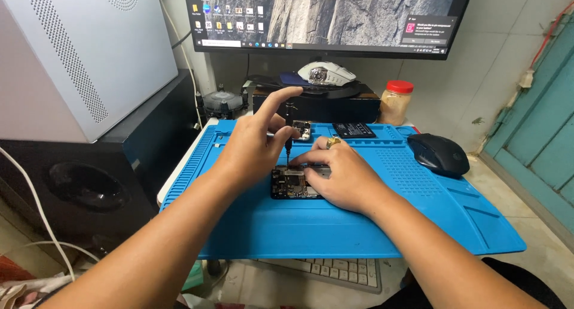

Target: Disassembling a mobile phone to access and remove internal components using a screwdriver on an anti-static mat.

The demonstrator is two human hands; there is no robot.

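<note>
Pinching a small black screwdriver [287, 135] upright, your left hand [254, 144] sits at ten o'clock of the opened phone [291, 183]; your right hand [341, 174] presses flat on it, on the blue mat [371, 225].

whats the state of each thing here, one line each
opened phone: back off, board exposed, flat on blue mat
screwdriver: upright, tip on the phone
left hand: gripping screwdriver
right hand: pressing on the phone
monitor: on
jar: lid on
</note>
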